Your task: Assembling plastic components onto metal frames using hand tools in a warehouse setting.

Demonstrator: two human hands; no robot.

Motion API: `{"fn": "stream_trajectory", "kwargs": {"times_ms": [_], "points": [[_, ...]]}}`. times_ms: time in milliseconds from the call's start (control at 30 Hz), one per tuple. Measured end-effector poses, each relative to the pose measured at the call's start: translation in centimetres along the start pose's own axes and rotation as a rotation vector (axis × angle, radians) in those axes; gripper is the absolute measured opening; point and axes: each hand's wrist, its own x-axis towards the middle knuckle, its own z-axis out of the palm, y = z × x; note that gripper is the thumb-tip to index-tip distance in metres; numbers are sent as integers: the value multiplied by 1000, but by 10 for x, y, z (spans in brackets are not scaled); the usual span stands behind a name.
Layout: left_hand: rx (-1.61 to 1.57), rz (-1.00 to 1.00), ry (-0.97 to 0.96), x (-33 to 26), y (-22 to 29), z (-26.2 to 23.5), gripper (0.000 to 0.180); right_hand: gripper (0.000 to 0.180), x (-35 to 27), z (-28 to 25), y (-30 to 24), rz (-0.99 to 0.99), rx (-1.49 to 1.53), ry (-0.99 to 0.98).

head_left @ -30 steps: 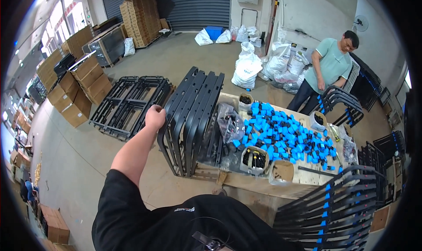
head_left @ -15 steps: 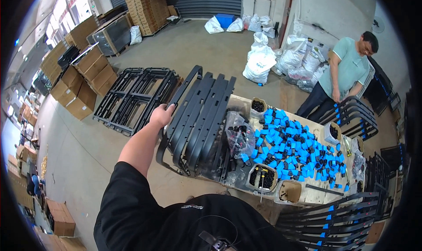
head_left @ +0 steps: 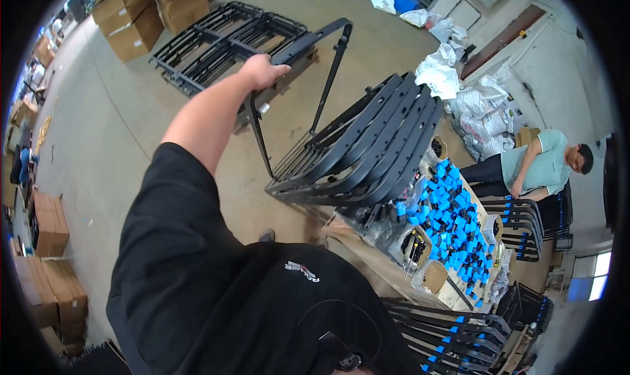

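A black frame (head_left: 308, 53) is gripped by the closed left hand (head_left: 262, 71), apart from stacked frames (head_left: 367, 145) leaning against the bench (head_left: 367, 260) of blue clips (head_left: 453, 224); the right hand is unseen.

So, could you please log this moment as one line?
left hand: grips black frame, lifted off stack | right hand: unseen | table: blue clips | co-worker right

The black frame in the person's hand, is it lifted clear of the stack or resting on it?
Lifted: the left hand holds the black frame away from the stack of frames.
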Motion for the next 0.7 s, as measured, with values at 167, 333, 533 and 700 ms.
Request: {"fn": "stream_trajectory", "kwargs": {"times_ms": [167, 333, 533, 700], "points": [[-69, -23, -89, -91, -57, -37, 57, 40, 33, 30, -45, -31, 10, 6], [-117, -187, 85, -267, -98, -45, 47, 39, 87, 8, -69, -104, -18, -72], [-123, -386, 277, -463, -167, 6, 41, 39, 94, 10, -111, -155, 29, -89], [-224, -539, 396, -598, -146, 63, 32, 38, 95, 30, -35, -201, 84, -175]]}}
